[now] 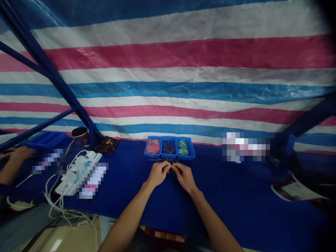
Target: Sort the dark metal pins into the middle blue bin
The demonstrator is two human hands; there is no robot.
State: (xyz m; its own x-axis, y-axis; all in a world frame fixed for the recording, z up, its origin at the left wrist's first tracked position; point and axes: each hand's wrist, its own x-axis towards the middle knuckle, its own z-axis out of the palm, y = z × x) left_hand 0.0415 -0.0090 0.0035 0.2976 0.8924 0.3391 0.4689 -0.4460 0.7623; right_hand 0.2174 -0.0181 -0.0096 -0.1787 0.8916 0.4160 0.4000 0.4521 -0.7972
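Note:
My left hand [159, 173] and my right hand [185, 175] meet over the blue table cover, fingertips pinched close together. Whatever lies between the fingertips is too small and too covered to make out. Just beyond them is a loose pile of thin dark pieces [168, 160], like screws or nails, partly hidden by my fingers. Behind the pile stands a blue tray [194, 152] with three compartments. Its left one holds pinkish-red contents [152, 147], the middle one more thin dark pieces [168, 147], the right one green contents with small pale bits [183, 148].
To the left are a white power strip [68, 182] with tangled cables, a brown packet [107, 145], a dark cup [81, 136] and another blue tray [48, 139]. Another person's hand [22, 154] rests far left. A maroon-and-white cup [296, 187] lies right. Blue frame bars [63, 89] slant at the side.

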